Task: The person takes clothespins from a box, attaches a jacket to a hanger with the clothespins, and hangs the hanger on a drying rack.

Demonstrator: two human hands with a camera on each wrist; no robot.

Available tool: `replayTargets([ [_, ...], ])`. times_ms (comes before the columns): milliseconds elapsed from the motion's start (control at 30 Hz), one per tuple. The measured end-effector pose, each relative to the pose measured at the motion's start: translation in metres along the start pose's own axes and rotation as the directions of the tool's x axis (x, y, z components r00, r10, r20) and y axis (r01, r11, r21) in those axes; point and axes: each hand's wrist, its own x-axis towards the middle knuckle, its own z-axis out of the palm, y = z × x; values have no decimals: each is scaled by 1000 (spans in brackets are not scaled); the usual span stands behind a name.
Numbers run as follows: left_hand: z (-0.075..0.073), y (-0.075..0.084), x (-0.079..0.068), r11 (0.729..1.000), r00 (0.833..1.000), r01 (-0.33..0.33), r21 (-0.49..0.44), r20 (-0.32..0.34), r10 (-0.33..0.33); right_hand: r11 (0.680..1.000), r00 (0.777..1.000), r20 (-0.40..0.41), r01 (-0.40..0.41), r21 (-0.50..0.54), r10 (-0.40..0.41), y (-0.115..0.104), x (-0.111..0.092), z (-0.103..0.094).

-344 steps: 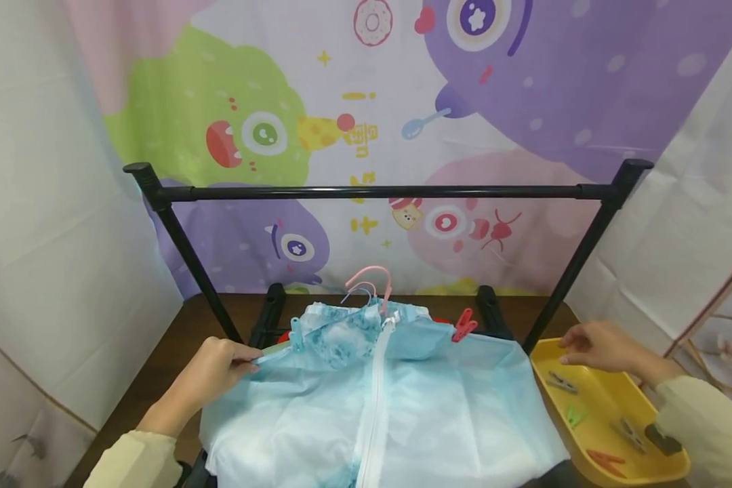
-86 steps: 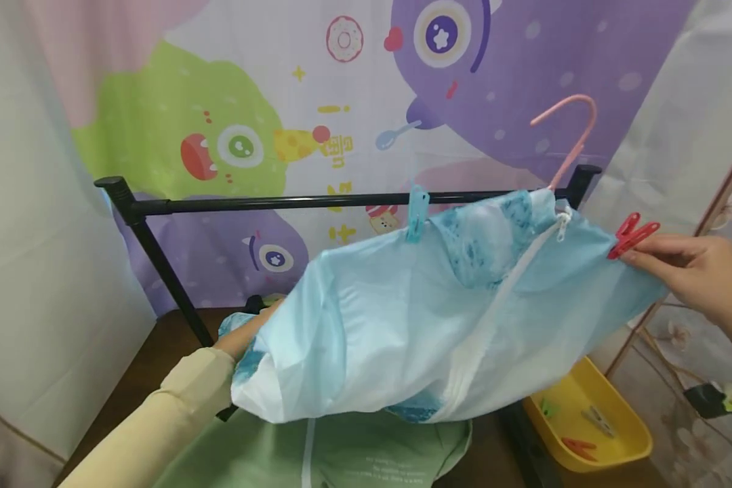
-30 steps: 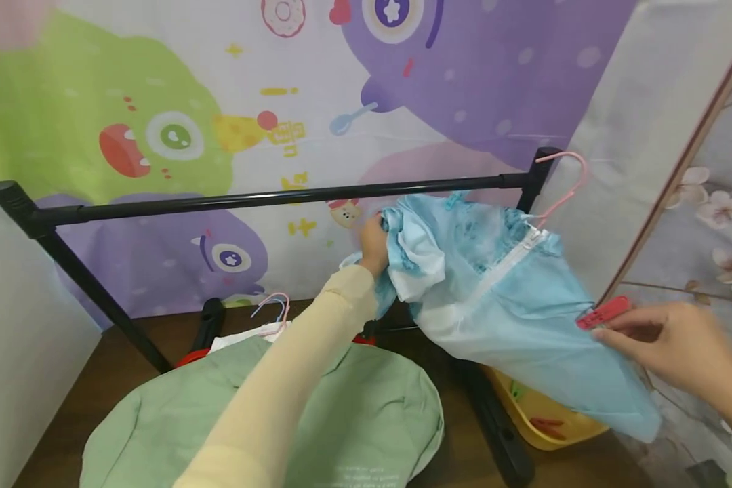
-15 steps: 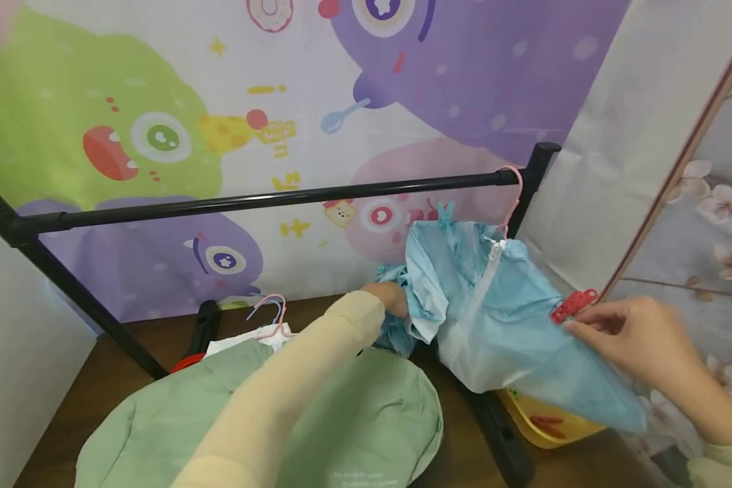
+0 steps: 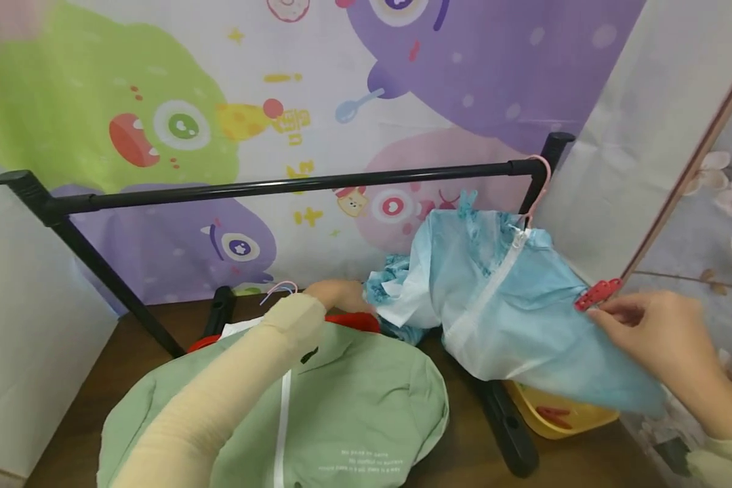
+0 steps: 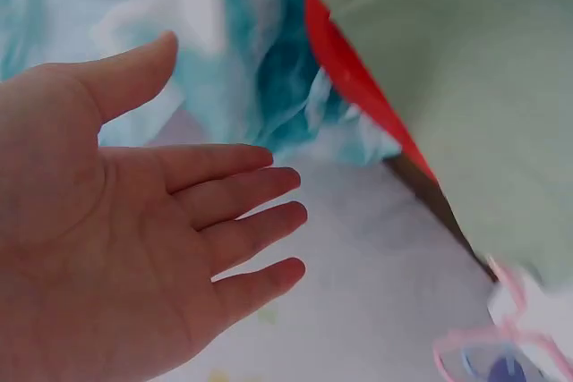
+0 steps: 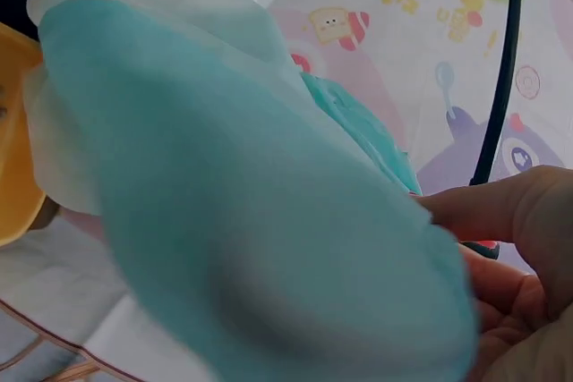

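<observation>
A light blue jacket (image 5: pixel 512 318) with a white zipper hangs on a pink hanger (image 5: pixel 545 177), whose hook curves at the right end of the black rack bar (image 5: pixel 317 183). My right hand (image 5: pixel 665 332) pinches the jacket's shoulder edge beside a red clothespin (image 5: pixel 599 294); fabric covers part of the fingers in the right wrist view. A blue clothespin (image 5: pixel 466 202) sits at the jacket's other shoulder. Near the bunched sleeve (image 5: pixel 393 285), my left hand (image 5: pixel 340 296) is held out. Its fingers (image 6: pixel 237 194) are straight and hold nothing in the left wrist view.
A green jacket (image 5: pixel 354 407) lies on the brown table (image 5: pixel 73 434) under my left forearm. Behind it are small hanger hooks (image 5: pixel 280 288) and a red item (image 5: pixel 356 321). A yellow tray (image 5: pixel 555 423) with clothespins stands beside the rack's right foot (image 5: pixel 509 434).
The pink hook has moved from right of the rack's post onto the bar's end. My left hand has left the bunched sleeve and moved left. The right hand keeps its pinch.
</observation>
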Motion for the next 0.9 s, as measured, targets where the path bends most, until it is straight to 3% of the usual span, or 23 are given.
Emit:
replayTargets([
  [167, -4, -46, -48, 998, 998, -6, -62, -64, 2, 999, 1000, 0, -22, -35, 22, -8, -4, -2],
  [367, 14, -105, -104, 999, 993, -2, -36, -115, -2, 996, 993, -89, -79, -33, 76, -33, -13, -16],
  [467, 29, -128, -131, 997, 987, 19, -75, -155, -30, 1000, 993, -117, -11, -8, 10, -50, -12, -15],
  [567, 48, -146, -152, 991, 962, 13, -133, -269, -48, 990, 980, -151, 139, 32, -132, -67, -8, -3],
  [633, 59, -154, -164, 988, 930, -2, -155, -363, -55, 979, 976, -120, 192, 64, -183, -77, -4, 8],
  [700, 68, -161, -173, 984, 894, -5, -175, -442, -74, 973, 981, -42, 196, 125, -192, -87, 2, 20],
  [733, 72, -164, -178, 982, 884, -1, -188, -459, -87, 971, 983, 6, 180, 156, -184, -92, 5, 27],
  [800, 77, -172, -185, 980, 872, 21, -199, -476, -115, 965, 979, 95, 160, 207, -182, -101, 12, 40],
  [900, 84, -186, -193, 978, 868, 59, -200, -473, -149, 951, 959, 187, 158, 265, -212, -115, 21, 63],
])
